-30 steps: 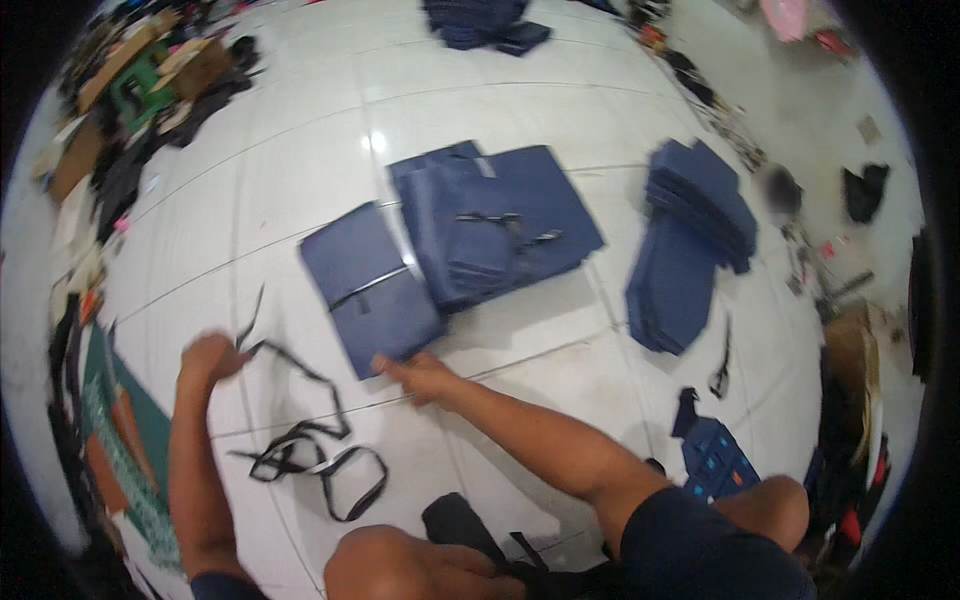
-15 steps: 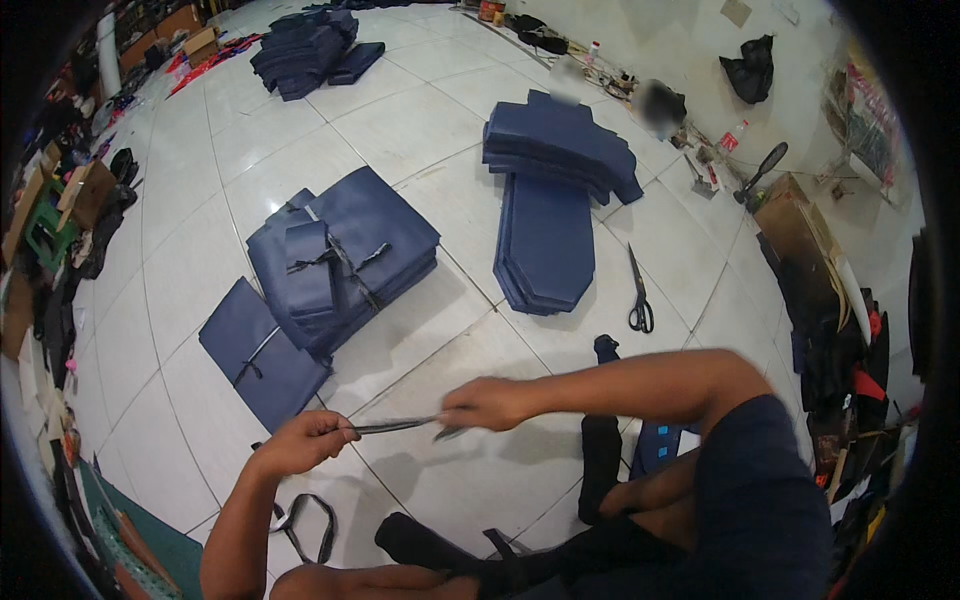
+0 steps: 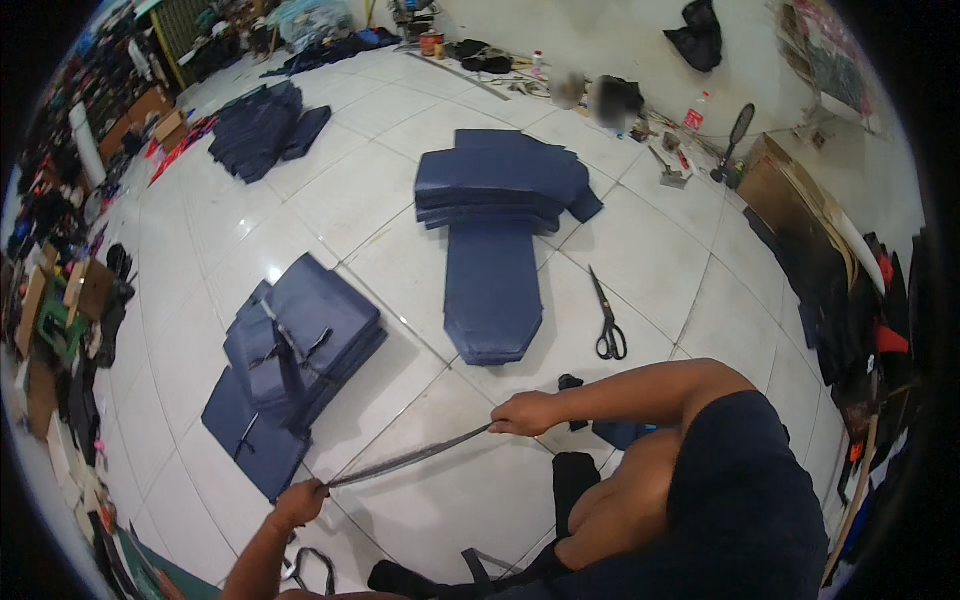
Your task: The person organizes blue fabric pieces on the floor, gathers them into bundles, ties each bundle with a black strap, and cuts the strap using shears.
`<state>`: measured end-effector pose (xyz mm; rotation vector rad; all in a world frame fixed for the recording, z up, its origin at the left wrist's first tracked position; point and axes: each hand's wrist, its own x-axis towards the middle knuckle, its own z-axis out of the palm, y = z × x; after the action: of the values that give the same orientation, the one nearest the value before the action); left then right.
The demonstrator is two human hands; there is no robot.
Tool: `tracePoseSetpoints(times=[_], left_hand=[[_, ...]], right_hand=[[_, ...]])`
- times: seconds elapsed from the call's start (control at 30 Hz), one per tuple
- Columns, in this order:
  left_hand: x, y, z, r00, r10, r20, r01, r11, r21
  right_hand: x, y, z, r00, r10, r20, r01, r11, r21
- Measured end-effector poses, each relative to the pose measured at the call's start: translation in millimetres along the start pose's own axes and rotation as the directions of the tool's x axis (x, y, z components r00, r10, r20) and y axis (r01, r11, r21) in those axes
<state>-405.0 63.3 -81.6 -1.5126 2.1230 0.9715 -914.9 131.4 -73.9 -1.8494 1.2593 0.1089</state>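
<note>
Between my two hands a dark grey strip of fabric (image 3: 410, 458) is stretched out in the air, slanting up to the right. My left hand (image 3: 300, 502) is closed on its lower end, close to a tied navy bundle. The upper end is gripped in my right hand (image 3: 527, 413). On the floor ahead to the left lies a stack of navy cut pieces (image 3: 325, 310), bound with dark strips. A second navy stack (image 3: 492, 290), with pointed corners and more pieces laid across its far end, lies straight ahead. Black-handled scissors (image 3: 606, 325) rest right of it.
Another navy pile (image 3: 255, 130) lies at the far left. A loop of dark strip (image 3: 318, 570) is on the tiles by my left forearm. Cardboard (image 3: 790, 190) leans on the right wall near a bottle (image 3: 695, 110). Clutter lines the left side (image 3: 75, 300).
My hands have moved apart, the right one to the right and the left one down and left, drawing the strip out longer. The whole view has shifted as my head moved.
</note>
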Motion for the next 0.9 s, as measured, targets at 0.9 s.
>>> tracePoseSetpoints(times=[0.9], left_hand=[[-20, 86, -76, 0.989, -0.123, -0.081, 0.133, 0.982, 0.135]], right_hand=[[-76, 264, -224, 0.639, 0.652, -0.407, 0.242, 0.332, 0.912]])
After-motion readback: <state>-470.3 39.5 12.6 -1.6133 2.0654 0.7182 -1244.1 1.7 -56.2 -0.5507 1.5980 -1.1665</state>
